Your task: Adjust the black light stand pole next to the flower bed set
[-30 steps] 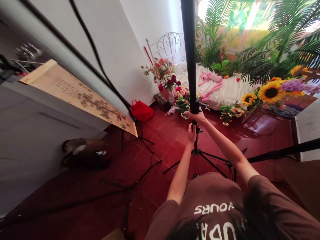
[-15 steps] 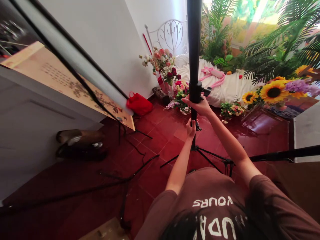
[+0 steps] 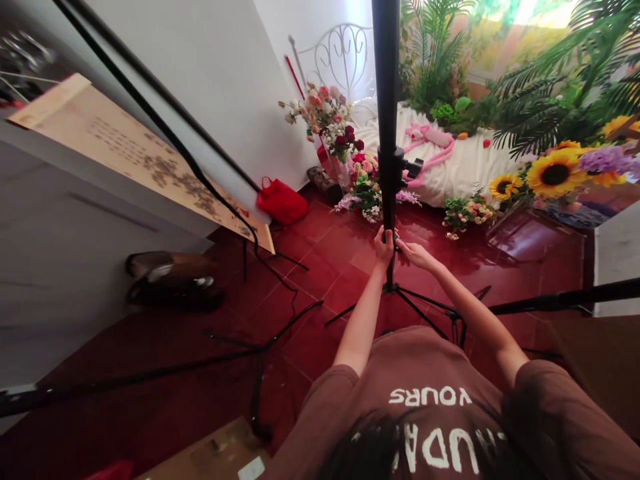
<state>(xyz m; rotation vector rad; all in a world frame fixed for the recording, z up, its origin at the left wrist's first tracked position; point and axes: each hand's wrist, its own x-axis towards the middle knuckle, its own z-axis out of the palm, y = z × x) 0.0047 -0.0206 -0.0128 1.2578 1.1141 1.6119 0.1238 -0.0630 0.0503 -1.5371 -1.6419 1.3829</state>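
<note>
A black stand (image 3: 387, 87) rises upright in front of me, its tripod legs spread on the red floor. My left hand (image 3: 384, 248) is wrapped round the lower part of its pole. Close beside it on the right, my right hand (image 3: 416, 255) has its fingers at a small knob on the pole; the fingertips are partly hidden, and whether they pinch the knob is unclear. Higher on the pole is a collar with a black knob (image 3: 413, 168), which neither hand touches.
Flower bunches (image 3: 467, 212), sunflowers (image 3: 555, 175) and a white-draped bed (image 3: 470, 170) lie beyond the stand. A red bag (image 3: 283, 201) sits by the wall. Other stand legs (image 3: 265, 347) and a cable (image 3: 200, 175) are at left, a cardboard box (image 3: 215, 453) at bottom.
My right hand has let go of the upper collar and moved down the pole, next to my left hand. My left hand stays round the lower pole. The view has shifted slightly.
</note>
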